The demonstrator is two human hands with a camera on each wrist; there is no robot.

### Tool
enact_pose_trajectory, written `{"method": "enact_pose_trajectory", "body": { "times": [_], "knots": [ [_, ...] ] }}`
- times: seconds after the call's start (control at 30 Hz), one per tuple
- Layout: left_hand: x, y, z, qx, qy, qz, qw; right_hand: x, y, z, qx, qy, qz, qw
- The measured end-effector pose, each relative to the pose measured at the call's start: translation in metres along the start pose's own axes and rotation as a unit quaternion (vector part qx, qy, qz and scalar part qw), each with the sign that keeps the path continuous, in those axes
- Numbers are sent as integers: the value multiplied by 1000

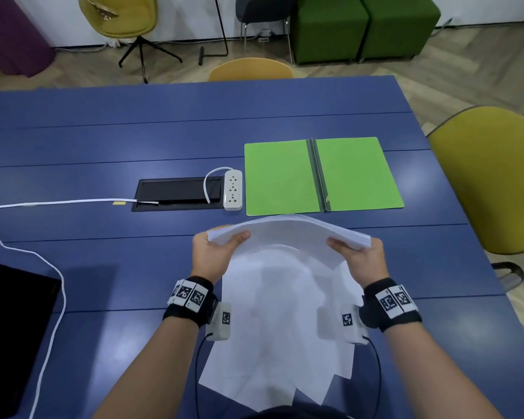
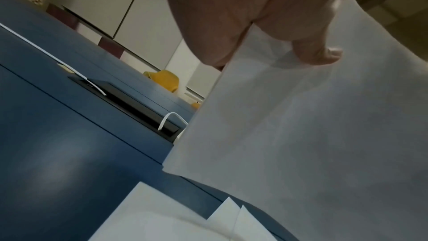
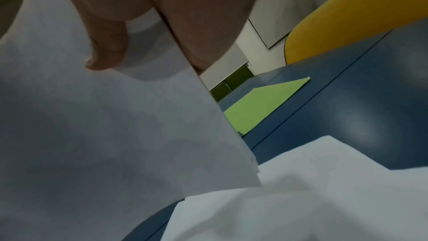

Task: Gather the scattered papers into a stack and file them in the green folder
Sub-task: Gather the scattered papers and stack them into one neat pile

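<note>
A thick stack of white papers (image 1: 288,237) is held upright above the blue table, bowed upward in the middle. My left hand (image 1: 217,252) grips its left edge, thumb on the near face. My right hand (image 1: 360,255) grips the right edge the same way. Each wrist view shows a thumb pressed on the stack (image 2: 301,135) (image 3: 92,135). Beneath the stack several loose white sheets (image 1: 279,343) lie fanned on the table near me. The green folder (image 1: 321,176) lies open flat just beyond the stack; its corner (image 3: 266,105) shows in the right wrist view.
A white power strip (image 1: 233,189) with its cable lies left of the folder, beside a black cable box (image 1: 179,193) set in the table (image 1: 103,140). A dark laptop (image 1: 9,334) sits at the near left. A yellow chair (image 1: 493,179) stands at the right edge.
</note>
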State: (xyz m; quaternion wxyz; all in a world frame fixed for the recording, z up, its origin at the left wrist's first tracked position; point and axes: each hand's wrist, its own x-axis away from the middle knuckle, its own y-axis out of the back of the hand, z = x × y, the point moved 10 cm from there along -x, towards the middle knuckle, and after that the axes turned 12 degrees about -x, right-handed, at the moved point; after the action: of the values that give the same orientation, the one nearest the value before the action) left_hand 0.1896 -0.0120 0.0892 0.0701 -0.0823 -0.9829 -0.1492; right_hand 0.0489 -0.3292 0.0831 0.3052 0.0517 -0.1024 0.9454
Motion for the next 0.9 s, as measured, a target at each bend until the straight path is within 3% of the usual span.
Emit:
{"method": "enact_pose_trajectory", "body": {
  "times": [0.17,0.3,0.43,0.57,0.67,0.77,0.9],
  "knots": [
    [8,-8,33,-30,38,64,997,6,0,-27,36,-51,34,997],
    [5,-7,28,-32,60,30,997,4,-2,-21,20,-58,-10,998],
    [7,-1,18,-26,27,21,999,8,5,-14,5,-35,-19,999],
    [13,-2,47,-88,53,41,994,13,7,-46,130,-87,42,987],
    [8,1,48,-141,67,35,987,9,4,-36,157,-58,52,984],
    [-3,1,8,-195,15,51,979,1,3,-2,176,-6,43,983],
    [-18,4,-73,-264,-135,74,952,-8,-5,36,298,64,54,951]
  ]
}}
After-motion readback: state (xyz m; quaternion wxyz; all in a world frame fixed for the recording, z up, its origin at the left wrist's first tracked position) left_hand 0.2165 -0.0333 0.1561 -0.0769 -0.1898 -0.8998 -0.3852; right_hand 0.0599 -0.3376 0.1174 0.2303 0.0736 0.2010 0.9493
